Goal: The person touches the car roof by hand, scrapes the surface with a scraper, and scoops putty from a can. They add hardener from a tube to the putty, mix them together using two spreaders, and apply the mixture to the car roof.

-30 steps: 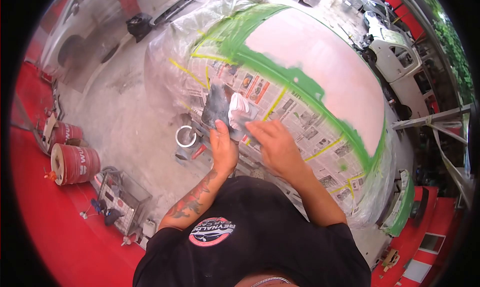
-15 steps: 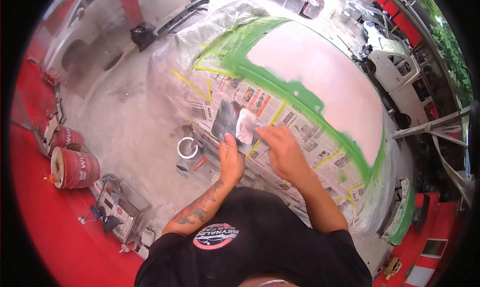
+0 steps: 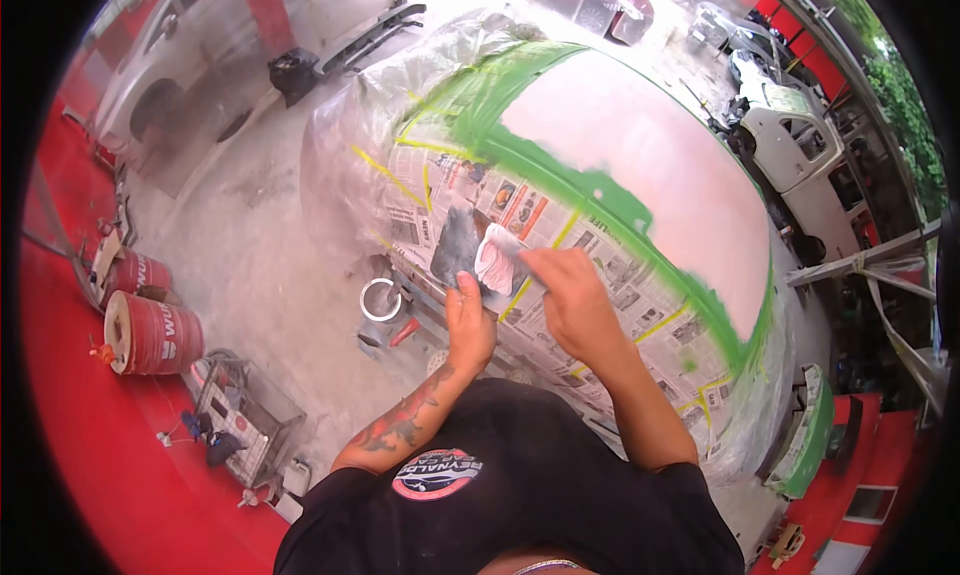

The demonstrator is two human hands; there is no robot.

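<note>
My left hand [image 3: 470, 323] holds a dark, smeared mixing board [image 3: 456, 243] by its near edge, thumb on top. A thick mound of pale pink body filler [image 3: 495, 259] lies on the board's right part. My right hand [image 3: 575, 300] is closed around a putty spreader [image 3: 511, 243], mostly hidden by the fingers, its blade against the filler. Just beyond both hands is a car panel masked with newspaper [image 3: 600, 260] and yellow tape. Above that, a pale pink panel [image 3: 640, 150] is bordered by green paint.
An open can with a white rim [image 3: 381, 300] stands low to the left, near a red-handled tool [image 3: 404, 332]. Red buckets [image 3: 155, 333] and a metal cart [image 3: 240, 415] are at the left. Clear plastic sheeting [image 3: 345, 140] drapes the car. A green-edged part [image 3: 803, 435] leans at right.
My right hand and the spreader have shifted slightly, working at the filler, whose mound has changed shape a little. The whole view has moved slightly; the left hand keeps its hold on the board.
</note>
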